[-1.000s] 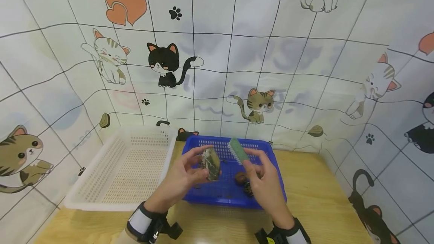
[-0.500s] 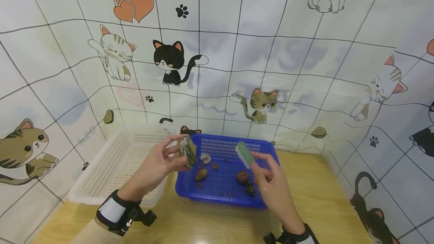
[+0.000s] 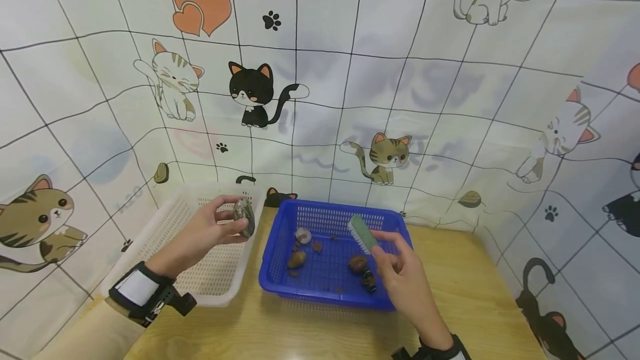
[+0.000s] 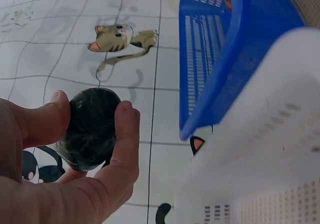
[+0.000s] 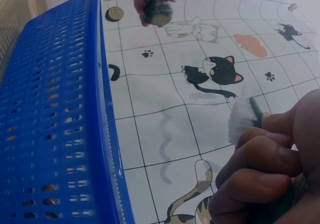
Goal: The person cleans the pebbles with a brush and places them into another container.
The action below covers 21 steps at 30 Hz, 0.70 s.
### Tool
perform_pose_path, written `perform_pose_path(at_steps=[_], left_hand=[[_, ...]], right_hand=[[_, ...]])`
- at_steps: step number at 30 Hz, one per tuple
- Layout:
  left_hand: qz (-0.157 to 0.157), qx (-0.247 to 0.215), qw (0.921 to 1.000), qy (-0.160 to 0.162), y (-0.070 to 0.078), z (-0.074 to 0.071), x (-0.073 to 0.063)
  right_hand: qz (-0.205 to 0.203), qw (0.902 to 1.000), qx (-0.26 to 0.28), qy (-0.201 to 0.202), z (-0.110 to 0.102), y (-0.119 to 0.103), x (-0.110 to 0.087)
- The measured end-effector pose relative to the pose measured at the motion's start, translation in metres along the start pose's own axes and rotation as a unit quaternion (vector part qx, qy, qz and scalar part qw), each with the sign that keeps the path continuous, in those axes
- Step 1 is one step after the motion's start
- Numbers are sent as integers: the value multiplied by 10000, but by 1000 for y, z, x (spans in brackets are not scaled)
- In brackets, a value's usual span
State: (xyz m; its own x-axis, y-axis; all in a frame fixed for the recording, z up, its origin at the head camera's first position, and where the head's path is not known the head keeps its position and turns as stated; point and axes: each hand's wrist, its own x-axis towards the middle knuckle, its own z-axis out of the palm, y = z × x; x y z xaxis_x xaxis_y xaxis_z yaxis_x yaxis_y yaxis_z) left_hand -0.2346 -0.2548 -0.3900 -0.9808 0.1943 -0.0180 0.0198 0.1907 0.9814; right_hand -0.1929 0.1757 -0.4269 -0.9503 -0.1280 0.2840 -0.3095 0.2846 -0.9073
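My left hand (image 3: 212, 225) pinches a dark green, pale-veined stone (image 3: 244, 218) between thumb and fingers, above the right side of the white basket (image 3: 235, 279). In the left wrist view the stone (image 4: 92, 129) looks smooth and rounded. My right hand (image 3: 402, 268) grips a green scrub brush (image 3: 362, 231) with white bristles, over the right part of the blue basket (image 3: 325, 295). Its bristles (image 5: 242, 119) face left in the right wrist view, and curled fingers cover most of the handle. Below the brush lie a reddish-brown stone (image 3: 358, 263) and a dark patterned stone (image 3: 369, 281).
On the blue basket's left side are a whitish round piece (image 3: 303, 235), a brown stone (image 3: 296, 259) and several small brown bits. Both baskets stand on a wooden table (image 3: 445, 293). A cat-printed tiled sheet (image 3: 320, 99) rises behind and at the sides.
My left hand has carried the stone leftward, from over the blue basket to over the white one. The right hand with the brush has shifted slightly right and down.
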Motion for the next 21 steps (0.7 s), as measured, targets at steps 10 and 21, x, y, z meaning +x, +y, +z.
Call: perform_pose_path(at_steps=[10, 21], left_hand=[[-457, 667, 9967, -76, -21, -38, 7], [-986, 1578, 9825, 79, -41, -55, 38]], right_hand=[[-111, 9999, -75, 37, -4, 3, 4], [-12, 10000, -6, -59, 3, 3, 5]])
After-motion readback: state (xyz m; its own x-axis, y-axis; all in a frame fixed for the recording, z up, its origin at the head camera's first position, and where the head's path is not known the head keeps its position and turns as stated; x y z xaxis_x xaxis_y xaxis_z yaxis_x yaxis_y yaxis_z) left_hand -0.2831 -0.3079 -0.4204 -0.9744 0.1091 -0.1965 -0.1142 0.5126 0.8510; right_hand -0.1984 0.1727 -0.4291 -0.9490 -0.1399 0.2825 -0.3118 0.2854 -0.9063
